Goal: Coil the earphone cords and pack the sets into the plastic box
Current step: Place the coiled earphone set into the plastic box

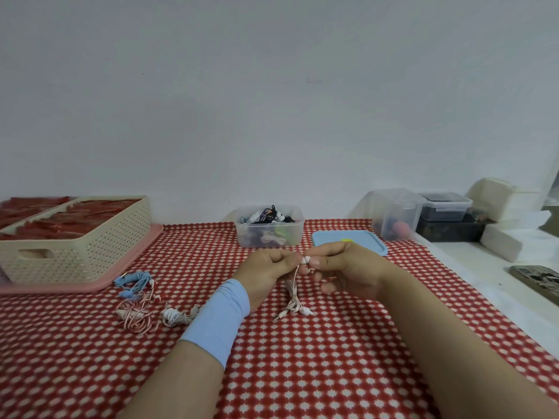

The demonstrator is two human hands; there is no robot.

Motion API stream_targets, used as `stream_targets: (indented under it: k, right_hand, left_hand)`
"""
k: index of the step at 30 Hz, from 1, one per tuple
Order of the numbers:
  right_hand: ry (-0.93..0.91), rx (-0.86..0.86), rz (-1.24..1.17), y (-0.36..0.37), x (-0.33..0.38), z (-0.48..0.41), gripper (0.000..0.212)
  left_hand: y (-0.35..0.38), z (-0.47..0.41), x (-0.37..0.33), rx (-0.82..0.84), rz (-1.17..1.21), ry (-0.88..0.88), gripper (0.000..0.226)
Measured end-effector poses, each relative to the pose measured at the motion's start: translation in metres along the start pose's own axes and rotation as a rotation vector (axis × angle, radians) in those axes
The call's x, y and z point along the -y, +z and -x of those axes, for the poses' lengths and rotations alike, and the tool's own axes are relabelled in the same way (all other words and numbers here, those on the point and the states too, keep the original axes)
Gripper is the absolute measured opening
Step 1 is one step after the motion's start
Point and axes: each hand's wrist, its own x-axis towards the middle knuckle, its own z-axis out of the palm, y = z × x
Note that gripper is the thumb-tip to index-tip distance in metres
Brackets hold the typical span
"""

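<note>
My left hand (266, 275) and my right hand (341, 272) meet above the middle of the table, both pinching a pink-and-white earphone set (294, 300). Its white earbud sits between my right thumb and fingers, and the cord hangs down to the cloth with the plug and another bud at the bottom. The clear plastic box (269, 226) stands just behind my hands and holds several coiled sets. Loose sets lie to the left: a blue one (134, 281), a red-and-white one (136, 317) and a white one (175, 316).
A blue lid (348, 238) lies right of the box. A cream perforated basket (75, 237) on a pink tray (90, 287) fills the far left. Clear and dark containers (396, 214) and white blocks (500, 246) crowd the right side, beyond the red patterned cloth (302, 373).
</note>
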Motion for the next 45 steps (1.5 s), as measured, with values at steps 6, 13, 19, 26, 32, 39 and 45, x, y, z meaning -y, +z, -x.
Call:
stream_targets:
  k: [6, 13, 19, 26, 32, 39, 45]
  right_hand:
    - [0.026, 0.01, 0.005, -0.001, -0.003, -0.003, 0.022]
    - [-0.215, -0.136, 0.207, 0.008, 0.003, 0.002, 0.01]
    - [-0.314, -0.216, 0.441, 0.008, 0.002, 0.0, 0.012]
    - [-0.376, -0.254, 0.48, 0.007, 0.001, -0.002, 0.01]
    - [-0.362, -0.24, 0.509, 0.007, 0.001, -0.002, 0.01]
    - [-0.399, -0.282, 0.528, 0.012, -0.003, -0.006, 0.007]
    - [-0.299, -0.228, 0.348, 0.013, 0.001, -0.001, 0.014]
  left_hand:
    - [-0.003, -0.001, 0.003, 0.029, -0.004, -0.024, 0.015]
    - [-0.003, -0.005, 0.005, -0.09, -0.007, -0.056, 0.026]
    - [-0.004, -0.008, 0.008, -0.095, 0.0, -0.126, 0.026]
    - [-0.002, -0.008, 0.006, -0.086, 0.086, -0.169, 0.023]
    - [-0.003, -0.008, 0.007, -0.09, 0.082, -0.175, 0.025]
    - [-0.003, -0.01, 0.009, -0.088, 0.081, -0.146, 0.02]
    - [-0.005, -0.007, 0.009, -0.044, 0.091, -0.071, 0.027]
